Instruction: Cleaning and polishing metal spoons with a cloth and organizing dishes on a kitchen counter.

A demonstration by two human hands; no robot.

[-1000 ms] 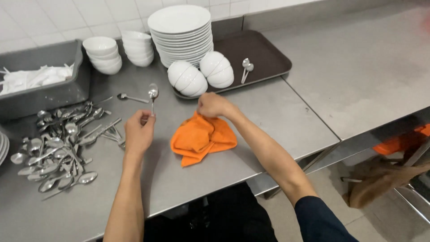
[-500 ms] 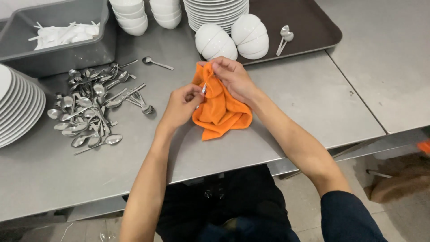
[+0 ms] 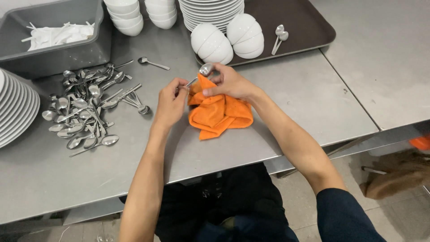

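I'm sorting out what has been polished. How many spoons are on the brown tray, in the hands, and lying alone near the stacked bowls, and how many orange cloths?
Spoons on the brown tray: 2
Spoon held in the hands: 1
Lone spoon on the counter: 1
Orange cloth: 1
Total: 5

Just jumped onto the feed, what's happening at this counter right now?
A person stands at a steel counter wiping cutlery. The left hand pinches the handle of a spoon, while the right hand presses an orange cloth against it just below the bowl. To the left lies a pile of spoons, with one stray spoon nearby. Two more spoons rest on the brown tray beside upturned white bowls.
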